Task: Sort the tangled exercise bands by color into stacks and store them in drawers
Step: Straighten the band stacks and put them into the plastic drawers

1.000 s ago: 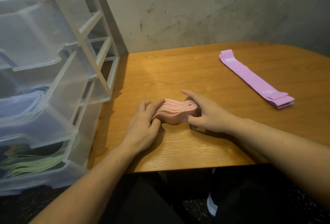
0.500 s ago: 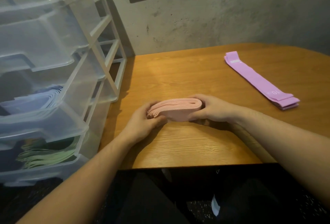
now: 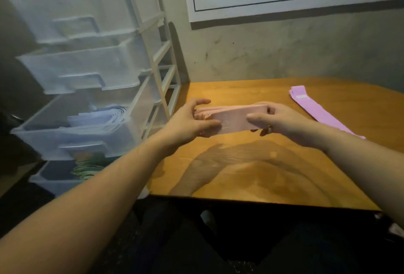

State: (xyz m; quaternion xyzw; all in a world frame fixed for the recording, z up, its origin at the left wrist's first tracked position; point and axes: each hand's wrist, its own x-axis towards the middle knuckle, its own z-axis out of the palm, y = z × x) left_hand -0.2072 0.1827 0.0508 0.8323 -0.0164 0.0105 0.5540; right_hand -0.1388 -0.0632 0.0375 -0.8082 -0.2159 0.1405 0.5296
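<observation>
Storage of the pink stack (image 3: 231, 118) is the step in hand: it hangs above the bench (image 3: 251, 177) near its left edge, clear of the wood. Left hand (image 3: 188, 120) and right hand (image 3: 282, 120) each have a closed grip on one end, fingers curled round it. Next it needs carrying left to an open drawer (image 3: 72, 133) without the bands splaying. Purple bands (image 3: 314, 109) wait toward the far right corner.

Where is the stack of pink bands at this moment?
In the head view, the stack of pink bands is held above the wooden table, left hand gripping its left end and right hand its right end, between the drawer unit and the purple band.
</observation>
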